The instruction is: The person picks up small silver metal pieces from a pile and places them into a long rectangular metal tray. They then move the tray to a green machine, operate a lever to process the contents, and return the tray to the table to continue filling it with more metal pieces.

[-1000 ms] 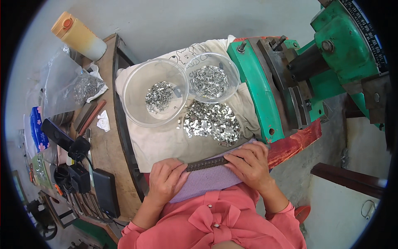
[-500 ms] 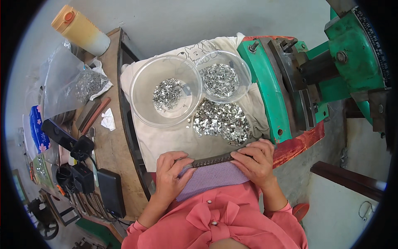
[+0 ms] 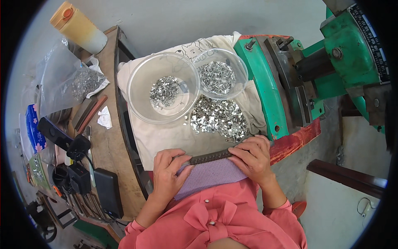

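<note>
Beige cloth (image 3: 151, 139) lies ahead; the left hand (image 3: 168, 171) and the right hand (image 3: 253, 159) pinch both ends of a long, dark, metal-looking toothed strip (image 3: 210, 157), lying crosswise between them, right end slightly forward

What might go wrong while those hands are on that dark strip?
The strip, gripped near its ends by the left hand and right hand, might slip.

The loose metal pile lies on cloth near the right hand; a nudge could scatter it.

The large tub and small tub stand open, close together; a knock might spill both.
</note>
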`<state>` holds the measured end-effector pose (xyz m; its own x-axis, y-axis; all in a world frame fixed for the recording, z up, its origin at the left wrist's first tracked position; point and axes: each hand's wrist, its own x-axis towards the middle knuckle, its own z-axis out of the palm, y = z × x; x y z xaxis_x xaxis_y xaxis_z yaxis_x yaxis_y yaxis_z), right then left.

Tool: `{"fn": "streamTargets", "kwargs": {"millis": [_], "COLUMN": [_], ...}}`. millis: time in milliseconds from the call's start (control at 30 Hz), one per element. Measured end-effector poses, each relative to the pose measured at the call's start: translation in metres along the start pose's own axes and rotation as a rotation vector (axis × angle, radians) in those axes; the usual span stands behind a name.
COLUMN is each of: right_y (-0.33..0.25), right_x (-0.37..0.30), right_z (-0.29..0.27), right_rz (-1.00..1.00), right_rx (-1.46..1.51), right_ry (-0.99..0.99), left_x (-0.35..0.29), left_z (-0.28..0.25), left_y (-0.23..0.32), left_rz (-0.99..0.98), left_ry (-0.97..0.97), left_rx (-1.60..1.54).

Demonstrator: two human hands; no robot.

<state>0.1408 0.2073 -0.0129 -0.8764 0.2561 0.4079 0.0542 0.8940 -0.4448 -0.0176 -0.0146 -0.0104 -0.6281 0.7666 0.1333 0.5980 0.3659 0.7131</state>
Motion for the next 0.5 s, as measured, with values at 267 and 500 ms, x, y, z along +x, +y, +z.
{"fn": "streamTargets", "kwargs": {"millis": [267, 500], "right_y": [0.001, -0.001], "right_x": [0.0, 0.012], "right_z": [-0.001, -0.009], "right_rz": [-0.004, -0.003], "right_rx": [0.008, 0.017], "right_ry": [-0.018, -0.089], "left_x": [0.001, 0.002], "left_z": [-0.001, -0.002], "left_y": [0.001, 0.0], "left_rz": [0.002, 0.05], "left_ry": [-0.003, -0.012], "left_rx": [0.009, 0.03]}}
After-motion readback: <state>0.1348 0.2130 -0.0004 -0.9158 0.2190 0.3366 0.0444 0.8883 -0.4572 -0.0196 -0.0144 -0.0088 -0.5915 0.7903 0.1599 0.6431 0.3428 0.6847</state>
